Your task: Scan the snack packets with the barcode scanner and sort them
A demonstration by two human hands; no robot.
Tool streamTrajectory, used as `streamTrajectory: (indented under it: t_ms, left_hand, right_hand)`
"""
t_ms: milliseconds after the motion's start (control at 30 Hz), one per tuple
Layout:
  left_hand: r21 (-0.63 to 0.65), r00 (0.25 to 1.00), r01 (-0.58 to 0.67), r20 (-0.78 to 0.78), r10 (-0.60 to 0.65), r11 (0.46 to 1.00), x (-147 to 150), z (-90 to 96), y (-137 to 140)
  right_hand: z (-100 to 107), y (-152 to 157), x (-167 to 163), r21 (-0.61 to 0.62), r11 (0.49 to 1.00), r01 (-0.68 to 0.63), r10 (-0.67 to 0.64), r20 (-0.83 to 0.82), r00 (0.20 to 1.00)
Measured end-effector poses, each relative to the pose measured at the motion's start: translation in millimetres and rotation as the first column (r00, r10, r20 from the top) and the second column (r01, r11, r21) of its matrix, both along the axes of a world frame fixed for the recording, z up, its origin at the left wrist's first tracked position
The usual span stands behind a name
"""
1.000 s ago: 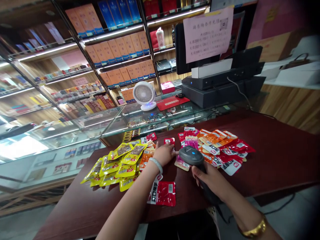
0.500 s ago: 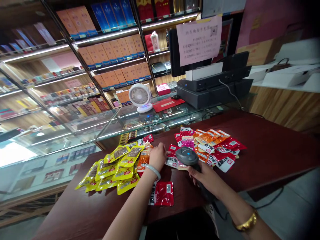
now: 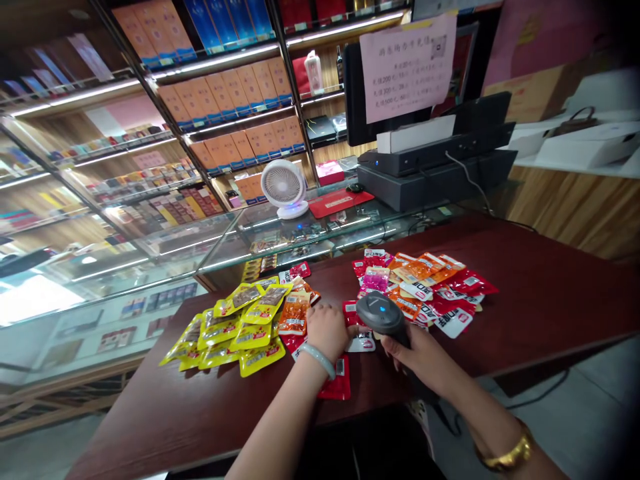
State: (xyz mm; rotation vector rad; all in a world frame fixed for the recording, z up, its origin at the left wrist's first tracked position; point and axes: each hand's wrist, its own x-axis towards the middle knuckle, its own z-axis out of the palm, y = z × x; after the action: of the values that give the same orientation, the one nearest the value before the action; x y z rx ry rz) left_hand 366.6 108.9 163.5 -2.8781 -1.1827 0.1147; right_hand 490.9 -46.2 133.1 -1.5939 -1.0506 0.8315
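Observation:
My right hand (image 3: 425, 357) is wrapped round the handle of a dark grey barcode scanner (image 3: 381, 312), whose head shows a small blue light. Palm down, my left hand (image 3: 326, 331) lies low over the snack packets, its thumb spread toward the scanner; whatever is beneath the palm is hidden. An orange snack packet (image 3: 294, 313) is just left of its fingers. Below the wrist, a red packet (image 3: 339, 383) is partly covered. Several yellow snack packets (image 3: 253, 335) overlap at the left. Beyond the scanner spreads a pile of red, orange and pink packets (image 3: 415, 289).
The packets lie on a dark red-brown table (image 3: 530, 287). Behind it stand a glass display counter (image 3: 225, 257), a white fan (image 3: 285, 187), a red mat (image 3: 340, 204) and a monitor with a pink notice (image 3: 407, 70). Shelves of boxed goods (image 3: 230, 97) line the wall.
My left hand has turned palm down, its thumb now reaching right, and it covers more of the lower red packet. The scanner stays in my right hand. The view has shifted slightly.

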Motion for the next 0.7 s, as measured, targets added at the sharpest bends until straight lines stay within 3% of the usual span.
streamTrajectory:
  t_ms: [133,267,500,700]
  left_hand:
    - [-0.148,0.992,-0.071,0.092,0.085,0.986,-0.3,-9.0,4.3]
    - [-0.185,0.959,-0.092,0.247,0.137,0.979,-7.2,-16.8,7.8]
    - [0.026,0.992,-0.086,0.095,0.083,0.996,-12.3,-4.7,-21.1]
    - [-0.036,0.996,-0.008,0.085,0.011,0.999,-8.4,-12.7,-32.3]
  right_hand:
    - [-0.8,-11.2,-4.0,-0.029,1.0,0.0,-0.001,-0.036,0.999]
    - [-1.3,-16.7,-3.8,-0.04,0.999,-0.03,0.029,-0.04,0.999]
    - [-4.3,-25.3,-4.7,-0.037,0.999,-0.035,0.033,-0.051,0.998]
    - [-6.9,-34.6,-6.9,-0.052,0.997,-0.053,0.053,-0.016,0.998]
